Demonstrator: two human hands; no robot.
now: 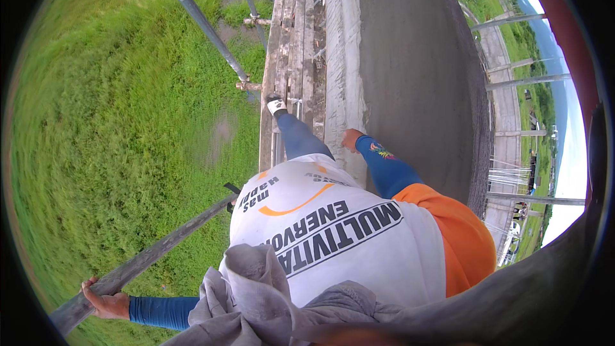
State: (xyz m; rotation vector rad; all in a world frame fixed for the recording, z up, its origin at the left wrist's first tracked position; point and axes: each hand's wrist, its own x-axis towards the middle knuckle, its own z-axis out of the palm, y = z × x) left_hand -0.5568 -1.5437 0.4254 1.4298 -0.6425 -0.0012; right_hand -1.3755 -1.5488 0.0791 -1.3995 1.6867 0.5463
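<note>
At the lower left my left hand (107,302), below a blue arm sleeve (163,311), wraps round a grey scaffold pole (147,261) that slants up toward my waist. My right hand (351,140) is curled closed by the pale, rough concrete strip (343,45) edging a smooth grey cement surface (416,57). Whether it holds anything is hidden, and I cannot tell if it touches the strip. The right forearm, in a blue sleeve with a colourful print (384,160), lies over the grey surface.
My foot in a white and black shoe (276,104) stands on a narrow walkway of worn planks (291,38). Metal scaffold posts (198,16) rise along its left side, with grass (122,122) below. Beyond the cement's right edge are more poles (528,81) and a curved concrete structure (510,109).
</note>
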